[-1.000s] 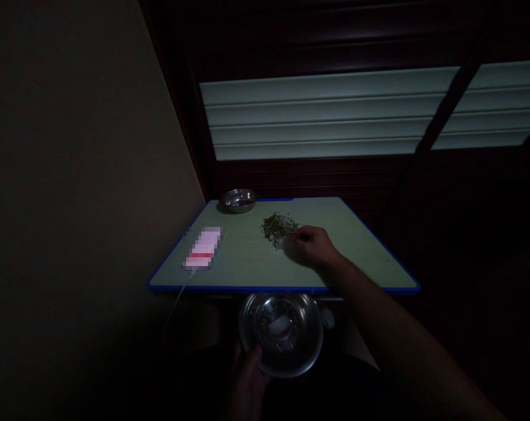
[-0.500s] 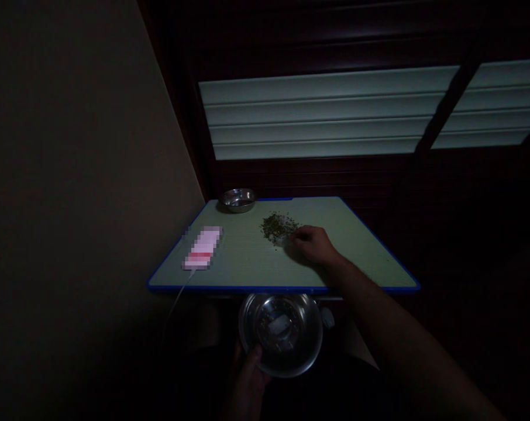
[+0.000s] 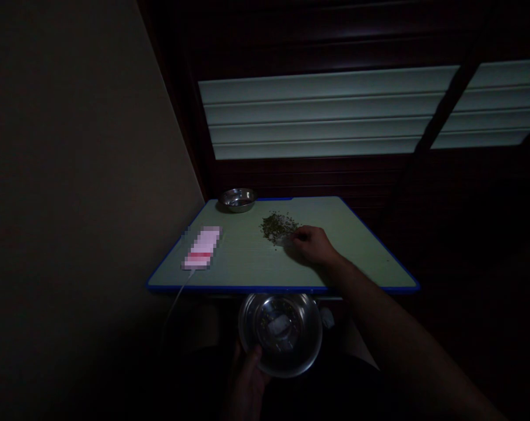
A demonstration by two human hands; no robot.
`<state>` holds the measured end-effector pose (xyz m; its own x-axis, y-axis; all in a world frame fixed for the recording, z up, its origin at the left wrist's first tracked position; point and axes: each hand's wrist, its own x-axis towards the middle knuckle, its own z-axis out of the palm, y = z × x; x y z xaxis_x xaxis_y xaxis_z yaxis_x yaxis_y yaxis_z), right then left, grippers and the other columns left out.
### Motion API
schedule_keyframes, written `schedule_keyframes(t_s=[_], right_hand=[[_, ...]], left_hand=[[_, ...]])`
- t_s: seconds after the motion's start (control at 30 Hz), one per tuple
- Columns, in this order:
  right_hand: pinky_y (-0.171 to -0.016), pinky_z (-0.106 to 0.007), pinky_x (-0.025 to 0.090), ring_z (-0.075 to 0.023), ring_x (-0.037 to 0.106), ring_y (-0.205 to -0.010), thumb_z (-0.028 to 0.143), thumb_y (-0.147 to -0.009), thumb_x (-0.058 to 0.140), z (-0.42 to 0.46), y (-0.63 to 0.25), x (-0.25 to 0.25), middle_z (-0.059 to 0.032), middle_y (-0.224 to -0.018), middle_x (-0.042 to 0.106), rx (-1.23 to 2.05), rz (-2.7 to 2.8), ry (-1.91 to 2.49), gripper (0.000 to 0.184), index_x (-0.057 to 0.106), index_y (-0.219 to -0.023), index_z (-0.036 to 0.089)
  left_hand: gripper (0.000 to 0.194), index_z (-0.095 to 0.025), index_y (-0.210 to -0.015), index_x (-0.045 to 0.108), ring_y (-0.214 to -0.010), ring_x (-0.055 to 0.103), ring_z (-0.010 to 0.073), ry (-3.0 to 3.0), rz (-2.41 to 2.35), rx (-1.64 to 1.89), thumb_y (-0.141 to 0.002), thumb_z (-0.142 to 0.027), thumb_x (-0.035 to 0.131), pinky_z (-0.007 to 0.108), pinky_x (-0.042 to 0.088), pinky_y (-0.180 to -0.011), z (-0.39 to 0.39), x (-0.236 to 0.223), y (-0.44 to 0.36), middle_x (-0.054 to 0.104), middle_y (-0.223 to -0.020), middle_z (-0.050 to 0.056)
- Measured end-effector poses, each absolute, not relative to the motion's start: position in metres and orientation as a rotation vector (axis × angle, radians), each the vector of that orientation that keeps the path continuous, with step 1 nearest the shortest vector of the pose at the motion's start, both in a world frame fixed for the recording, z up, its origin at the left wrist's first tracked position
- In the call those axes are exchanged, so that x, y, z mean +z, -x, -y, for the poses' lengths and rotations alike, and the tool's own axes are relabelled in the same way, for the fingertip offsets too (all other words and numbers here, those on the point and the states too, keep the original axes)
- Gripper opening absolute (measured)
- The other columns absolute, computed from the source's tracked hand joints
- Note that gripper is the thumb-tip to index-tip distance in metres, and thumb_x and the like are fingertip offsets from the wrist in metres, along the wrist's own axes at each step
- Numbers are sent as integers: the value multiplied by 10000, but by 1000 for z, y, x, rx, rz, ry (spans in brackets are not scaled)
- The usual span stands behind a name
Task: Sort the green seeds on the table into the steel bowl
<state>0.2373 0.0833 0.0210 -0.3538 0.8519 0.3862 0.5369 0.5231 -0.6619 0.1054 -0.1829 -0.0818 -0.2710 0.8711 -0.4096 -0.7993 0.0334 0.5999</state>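
A heap of small dark grains (image 3: 277, 226) lies on the pale green table (image 3: 247, 257) with a blue rim. My right hand (image 3: 314, 244) rests on the table at the heap's right edge, fingers curled and pinched together at the grains; what they hold is too small to make out. Below the table's near edge my left hand (image 3: 247, 380) grips the rim of a large steel bowl (image 3: 281, 332), thumb over the edge. The bowl holds a few grains and a pale reflection.
A small steel bowl (image 3: 237, 199) stands at the table's far left corner. A phone (image 3: 202, 247) with a cable lies near the left edge. A wall runs along the left; a shuttered window is behind the table. The room is dim.
None beyond a slight shift of my right hand's fingers at the heap's edge; the large bowl and left hand stay put.
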Motion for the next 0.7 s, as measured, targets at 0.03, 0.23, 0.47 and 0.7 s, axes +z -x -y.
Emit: schedule_keyframes(t_s=[0.03, 0.23, 0.47, 0.7], right_hand=[[-705, -283, 470, -190, 647, -733, 167, -731, 623, -84, -237, 21, -64, -778, 738, 550, 2048, 1127, 137, 753, -768, 141], [-703, -276, 468, -182, 643, -729, 189, -740, 638, -86, -237, 17, -60, -788, 737, 536, 2066, 1112, 141, 759, -795, 142], [-691, -265, 467, -165, 629, -716, 165, -734, 631, -87, -237, 16, -51, -783, 733, 519, 2077, 1044, 131, 756, -773, 156], [-724, -273, 473, -173, 642, -761, 161, -733, 643, -89, -237, 14, -59, -817, 731, 505, 2088, 1026, 132, 760, -792, 162]], left_hand=[[738, -419, -1457, 390, -1312, 519, 299, -106, -909, 1604, -800, -318, 711, 482, 397, -1094, 183, -82, -105, 606, -1411, 28], [741, -417, -1469, 368, -1324, 507, 303, -122, -870, 1611, -815, -309, 698, 496, 396, -1095, 184, -79, -106, 599, -1419, 39], [741, -407, -1462, 384, -1324, 507, 306, -100, -902, 1614, -805, -299, 709, 498, 397, -1096, 183, -82, -105, 602, -1414, 41], [741, -392, -1466, 380, -1335, 493, 311, -114, -910, 1600, -806, -311, 707, 496, 395, -1096, 183, -80, -105, 584, -1433, 52]])
